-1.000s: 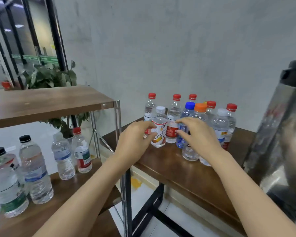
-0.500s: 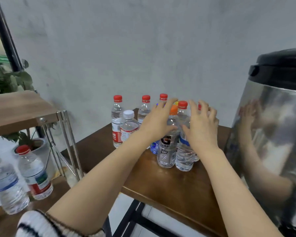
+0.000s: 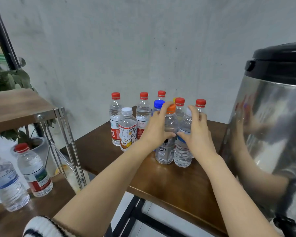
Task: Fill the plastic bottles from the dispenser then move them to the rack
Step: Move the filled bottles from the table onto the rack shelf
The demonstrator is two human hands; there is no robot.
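Several capped plastic bottles stand in a cluster at the back of the brown table (image 3: 169, 185). My left hand (image 3: 155, 129) grips the orange-capped bottle (image 3: 166, 151) at the front of the cluster, thumb across its front and fingers up by the cap. My right hand (image 3: 197, 134) holds the clear blue-labelled bottle (image 3: 182, 153) right beside it, thumb on its front. The two thumbs almost meet. The steel dispenser (image 3: 272, 134) with a black lid stands at the right edge of the table. The rack (image 3: 20, 106) is on the left.
Red-capped bottles (image 3: 115, 120), a blue-capped one (image 3: 159, 104) and a white-capped printed bottle (image 3: 127, 132) stand to the left of my hands. Two filled bottles (image 3: 34, 170) stand on the rack's lower shelf. A potted plant (image 3: 9, 81) is behind the rack; a grey wall lies behind.
My hands moved from the white-capped and blue-capped bottles to the right-hand front pair and closed round them. The view swung right, bringing the dispenser into sight.
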